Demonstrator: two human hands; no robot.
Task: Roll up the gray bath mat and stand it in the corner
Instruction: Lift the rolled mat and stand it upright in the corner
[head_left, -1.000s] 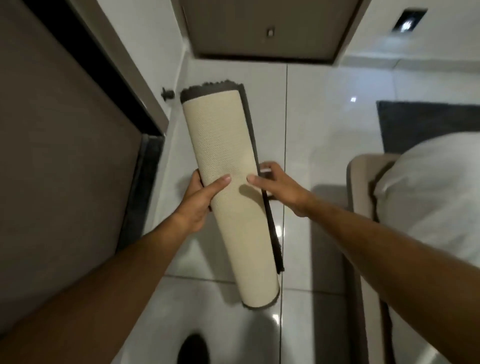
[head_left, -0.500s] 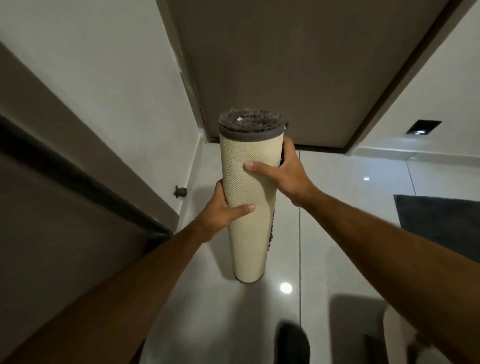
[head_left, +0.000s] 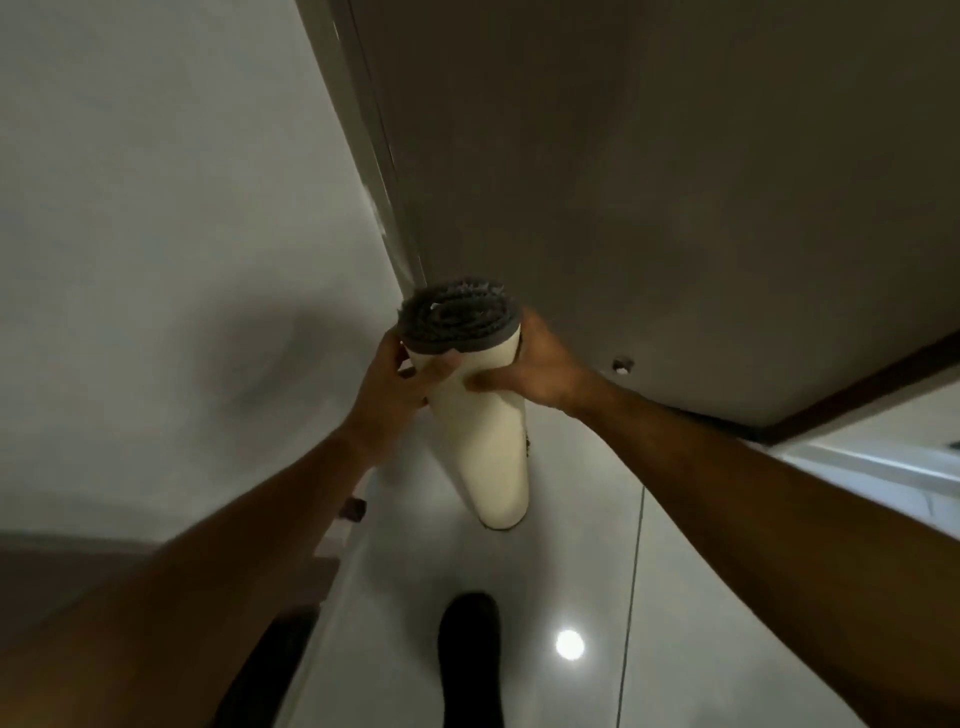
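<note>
Head view: both hands, left hand (head_left: 395, 384) and right hand (head_left: 540, 369), clasp the upright bath mat (head_left: 483, 441), its long axis vertical, just before the corner (head_left: 410, 270).

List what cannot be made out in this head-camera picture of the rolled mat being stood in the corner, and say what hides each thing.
- Whether the rolled mat touches the floor: its bottom end hides the contact.
- The very corner between wall and door: the roll's top covers it.
- Left hand and right hand fingertips behind the roll: hidden by it.
- The small fitting by the wall: blurred, part covered by the left forearm.
- The dark shoe: cut by the bottom edge.
</note>
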